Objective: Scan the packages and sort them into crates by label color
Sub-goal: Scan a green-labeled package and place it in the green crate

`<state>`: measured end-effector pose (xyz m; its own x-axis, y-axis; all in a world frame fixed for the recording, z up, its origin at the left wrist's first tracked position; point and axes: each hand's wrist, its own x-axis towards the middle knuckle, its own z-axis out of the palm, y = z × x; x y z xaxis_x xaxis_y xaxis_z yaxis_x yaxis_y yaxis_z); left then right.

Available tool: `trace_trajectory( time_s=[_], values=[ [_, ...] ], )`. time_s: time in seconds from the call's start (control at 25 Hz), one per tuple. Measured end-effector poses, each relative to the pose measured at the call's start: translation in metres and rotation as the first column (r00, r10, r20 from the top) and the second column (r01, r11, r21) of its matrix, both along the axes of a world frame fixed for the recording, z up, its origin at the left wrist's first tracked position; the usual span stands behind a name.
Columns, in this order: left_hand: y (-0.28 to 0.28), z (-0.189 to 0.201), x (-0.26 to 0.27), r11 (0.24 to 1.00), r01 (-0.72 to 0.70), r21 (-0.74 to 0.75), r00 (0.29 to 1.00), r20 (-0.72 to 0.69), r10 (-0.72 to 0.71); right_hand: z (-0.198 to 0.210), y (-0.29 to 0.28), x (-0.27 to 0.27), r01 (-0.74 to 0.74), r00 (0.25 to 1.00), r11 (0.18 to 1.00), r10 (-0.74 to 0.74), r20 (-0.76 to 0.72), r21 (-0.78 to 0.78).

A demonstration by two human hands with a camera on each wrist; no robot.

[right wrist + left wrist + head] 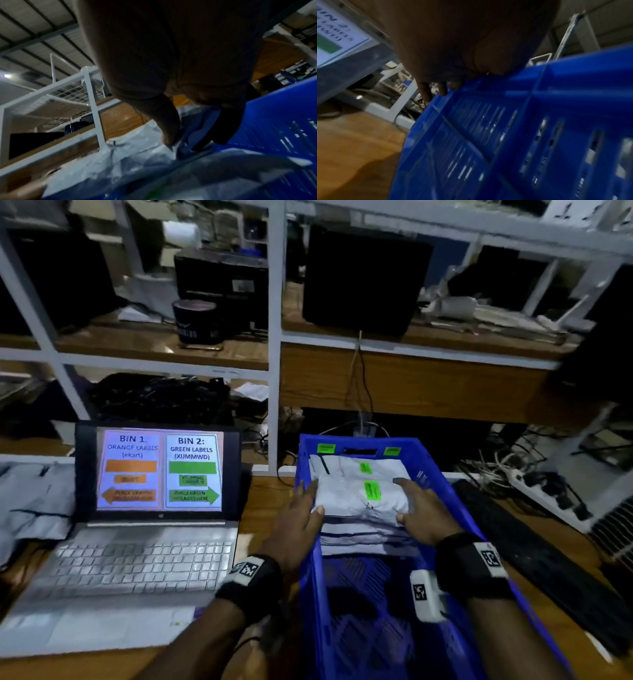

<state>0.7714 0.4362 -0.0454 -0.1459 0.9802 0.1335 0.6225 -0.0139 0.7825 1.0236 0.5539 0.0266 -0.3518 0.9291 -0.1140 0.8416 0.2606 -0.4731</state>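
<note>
Your left hand (297, 517) and right hand (423, 515), fingers apart and clamping nothing, flank a green-label package (363, 496) atop the stack in the blue crate (442, 481) at the surface's far right. Several green packages are sorted; unsorted bags (34, 501) apparently wait at its left edge, beside the laptop (150, 508).

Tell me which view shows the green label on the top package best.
The head view: the green label lies face up on the top package in the blue crate, between both hands. The left wrist view shows only the crate's outer wall. The right wrist view shows crumpled package plastic, no label.
</note>
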Motion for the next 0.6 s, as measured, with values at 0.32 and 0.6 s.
trace_trajectory(
  time_s=[0.32,0.6],
  values=[
    [0.0,0.027,0.015,0.973,-0.125,-0.195,0.944,-0.325,0.056,-0.057,-0.007,0.008,0.047,0.999,0.989,-0.05,0.016,0.141],
    [0.002,0.048,0.034,0.917,-0.272,-0.292,0.829,-0.555,0.069,-0.056,-0.012,0.003,0.061,0.997,0.966,-0.068,0.019,0.253]
  ],
)
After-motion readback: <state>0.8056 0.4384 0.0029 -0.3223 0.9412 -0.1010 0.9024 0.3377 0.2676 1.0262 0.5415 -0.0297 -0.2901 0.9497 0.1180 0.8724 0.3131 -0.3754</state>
